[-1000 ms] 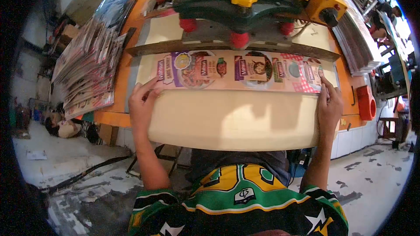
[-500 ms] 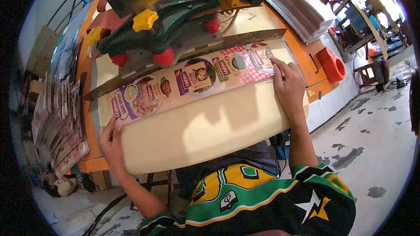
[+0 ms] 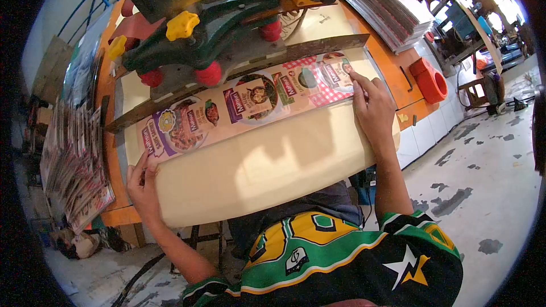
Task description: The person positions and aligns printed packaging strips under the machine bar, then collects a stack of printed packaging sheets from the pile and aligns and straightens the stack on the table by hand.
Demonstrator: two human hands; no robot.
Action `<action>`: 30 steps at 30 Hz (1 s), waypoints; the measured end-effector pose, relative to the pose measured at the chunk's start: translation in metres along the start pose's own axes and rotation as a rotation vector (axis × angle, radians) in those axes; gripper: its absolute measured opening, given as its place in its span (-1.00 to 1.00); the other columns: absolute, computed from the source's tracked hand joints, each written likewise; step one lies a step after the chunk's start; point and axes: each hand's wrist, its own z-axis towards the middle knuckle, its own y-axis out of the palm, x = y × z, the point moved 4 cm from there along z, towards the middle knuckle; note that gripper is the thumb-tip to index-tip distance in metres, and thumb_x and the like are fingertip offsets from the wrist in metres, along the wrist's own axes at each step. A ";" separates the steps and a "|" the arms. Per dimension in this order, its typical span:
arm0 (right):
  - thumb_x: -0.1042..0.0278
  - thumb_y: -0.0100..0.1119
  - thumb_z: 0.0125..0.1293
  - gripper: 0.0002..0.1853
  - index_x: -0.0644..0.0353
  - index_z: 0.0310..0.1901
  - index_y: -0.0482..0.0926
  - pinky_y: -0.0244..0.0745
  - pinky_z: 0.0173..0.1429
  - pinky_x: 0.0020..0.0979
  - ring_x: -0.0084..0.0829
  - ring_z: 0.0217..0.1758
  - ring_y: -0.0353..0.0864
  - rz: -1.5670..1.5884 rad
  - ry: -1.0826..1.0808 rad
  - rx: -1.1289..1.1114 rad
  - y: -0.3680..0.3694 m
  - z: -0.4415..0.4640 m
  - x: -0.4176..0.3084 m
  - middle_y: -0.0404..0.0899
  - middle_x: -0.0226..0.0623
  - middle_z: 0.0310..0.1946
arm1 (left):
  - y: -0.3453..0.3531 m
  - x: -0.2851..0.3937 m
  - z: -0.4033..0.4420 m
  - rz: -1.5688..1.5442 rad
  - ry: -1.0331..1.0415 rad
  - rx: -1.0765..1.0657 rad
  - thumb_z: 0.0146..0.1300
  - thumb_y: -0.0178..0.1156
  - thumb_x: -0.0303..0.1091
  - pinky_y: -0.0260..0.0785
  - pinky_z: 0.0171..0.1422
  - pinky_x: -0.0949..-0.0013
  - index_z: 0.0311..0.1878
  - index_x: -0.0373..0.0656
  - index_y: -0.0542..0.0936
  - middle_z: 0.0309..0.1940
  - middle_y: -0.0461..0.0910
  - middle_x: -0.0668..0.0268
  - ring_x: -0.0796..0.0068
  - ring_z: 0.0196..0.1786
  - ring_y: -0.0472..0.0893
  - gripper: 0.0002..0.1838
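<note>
Strip (image 3: 242,108) printed “Mahsuri”, left hand (image 3: 143,186), right hand (image 3: 375,112) at opposite ends, grip of fingers (image 3: 364,81) unclear

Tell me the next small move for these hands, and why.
Probably a slight, even nudge of the strip toward the bar, keeping it flat. The left hand and right hand are at opposite ends of it, so both could guide it evenly. Its far edge runs close along the bar, but I can't tell whether it touches all the way.
</note>
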 end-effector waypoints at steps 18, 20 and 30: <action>0.26 0.12 0.41 -0.74 -0.10 0.07 0.69 0.45 -0.24 -0.31 -0.32 -0.41 0.54 -0.047 0.026 -0.017 0.002 0.001 0.001 0.50 -0.24 -0.42 | -0.001 0.005 0.000 0.032 0.036 0.001 0.34 0.26 -0.23 0.24 -0.26 0.47 0.26 -0.10 0.58 -0.39 0.23 0.39 0.56 -0.37 0.29 -0.56; 0.26 0.12 0.41 -0.74 -0.09 0.07 0.69 0.45 -0.24 -0.31 -0.32 -0.40 0.54 -0.048 0.008 -0.009 0.002 0.000 0.001 0.50 -0.24 -0.42 | -0.001 0.005 0.000 0.009 -0.007 -0.007 0.34 0.26 -0.24 0.23 -0.25 0.46 0.26 -0.09 0.58 -0.39 0.22 0.39 0.56 -0.36 0.28 -0.56; 0.26 0.11 0.42 -0.73 -0.10 0.08 0.69 0.45 -0.24 -0.32 -0.33 -0.41 0.54 -0.053 0.008 -0.011 0.002 0.001 0.001 0.50 -0.24 -0.42 | 0.000 0.000 0.000 -0.006 0.005 -0.005 0.33 0.26 -0.28 0.24 -0.26 0.46 0.25 -0.07 0.58 -0.41 0.24 0.38 0.55 -0.37 0.28 -0.58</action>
